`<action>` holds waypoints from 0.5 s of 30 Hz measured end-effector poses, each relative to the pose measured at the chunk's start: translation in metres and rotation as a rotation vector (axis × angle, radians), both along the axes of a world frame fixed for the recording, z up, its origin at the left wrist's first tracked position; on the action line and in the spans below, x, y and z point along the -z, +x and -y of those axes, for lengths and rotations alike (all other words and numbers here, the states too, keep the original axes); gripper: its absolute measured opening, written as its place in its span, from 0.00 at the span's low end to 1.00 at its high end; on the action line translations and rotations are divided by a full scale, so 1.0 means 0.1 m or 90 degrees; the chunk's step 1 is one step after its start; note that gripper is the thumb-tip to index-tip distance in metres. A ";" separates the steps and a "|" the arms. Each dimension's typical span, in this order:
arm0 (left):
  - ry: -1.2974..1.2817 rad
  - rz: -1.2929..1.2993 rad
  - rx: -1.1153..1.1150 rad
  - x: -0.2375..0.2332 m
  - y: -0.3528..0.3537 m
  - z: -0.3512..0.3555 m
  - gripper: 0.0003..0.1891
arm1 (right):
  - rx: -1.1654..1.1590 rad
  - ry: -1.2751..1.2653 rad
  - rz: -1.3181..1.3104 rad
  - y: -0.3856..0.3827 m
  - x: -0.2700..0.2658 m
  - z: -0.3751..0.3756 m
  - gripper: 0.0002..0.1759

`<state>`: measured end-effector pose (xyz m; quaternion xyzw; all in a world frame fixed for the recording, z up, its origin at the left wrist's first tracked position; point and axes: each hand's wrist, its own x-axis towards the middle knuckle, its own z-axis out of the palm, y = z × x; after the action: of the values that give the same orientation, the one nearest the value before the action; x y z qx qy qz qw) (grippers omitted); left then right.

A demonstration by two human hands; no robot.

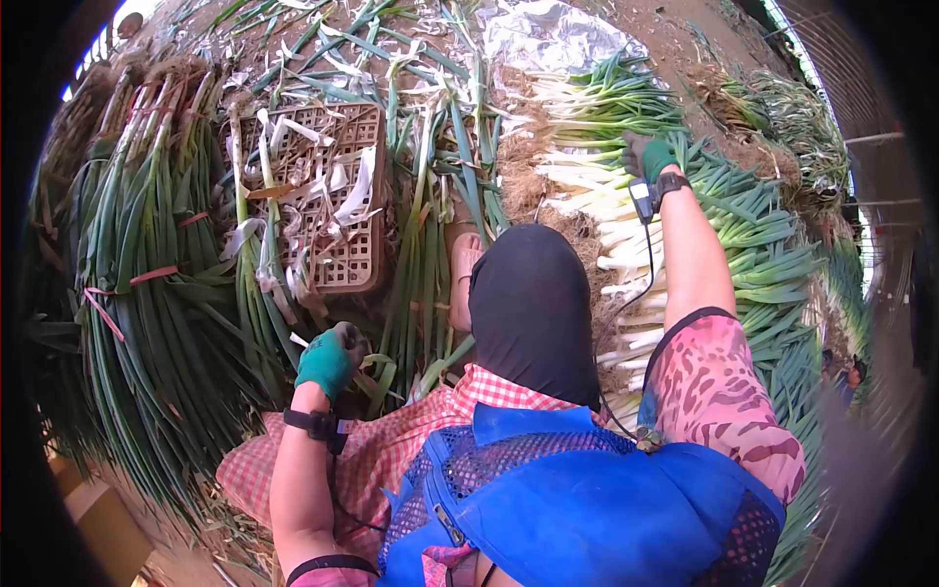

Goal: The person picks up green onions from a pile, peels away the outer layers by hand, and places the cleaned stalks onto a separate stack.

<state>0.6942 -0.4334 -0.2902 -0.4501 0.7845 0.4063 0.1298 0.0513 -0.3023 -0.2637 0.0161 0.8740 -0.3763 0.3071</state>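
My right hand point(649, 157), in a green glove with dark fingers, reaches to the row of peeled leeks point(626, 230). Its fingers curl down onto stems where white turns to green, and it looks closed on a leek there; the fingertips are hidden. My left hand point(334, 359), gloved the same way, is held low on the left with its fingers curled in. What it holds, if anything, is hidden. Just beyond it are unpeeled leeks point(262, 323) leaning by a brown plastic crate point(360, 264), which has stripped skins on it.
Tied bundles of unpeeled leeks point(127, 235) stand at the left. Loose leaves point(391, 49) litter the ground ahead, beside a crumpled pale sheet point(558, 34). More leeks point(802, 127) lie at the far right. A cable point(626, 298) runs from my right wrist. My dark-covered knee point(533, 303) is between the hands.
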 end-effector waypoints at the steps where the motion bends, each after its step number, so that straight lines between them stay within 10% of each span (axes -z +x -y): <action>1: -0.003 0.006 0.003 -0.08 -0.05 0.00 0.15 | -0.031 -0.007 -0.003 0.11 0.07 -0.11 0.16; 5: -0.038 -0.026 0.023 -0.12 -0.08 -0.02 0.16 | -0.375 0.121 -0.332 -0.05 0.67 -1.03 0.22; 9: -0.034 -0.041 0.040 -0.22 -0.13 -0.07 0.17 | -0.196 0.481 -0.557 1.03 0.04 -1.51 0.32; 15: 0.027 -0.041 0.041 -0.07 -0.09 -0.10 0.19 | -0.097 0.627 -0.385 1.31 0.45 -2.11 0.40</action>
<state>0.6851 -0.4238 -0.2831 -0.4086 0.7934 0.4328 0.1272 0.1819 -0.0909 -0.3091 -0.0141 0.9935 0.1101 0.0264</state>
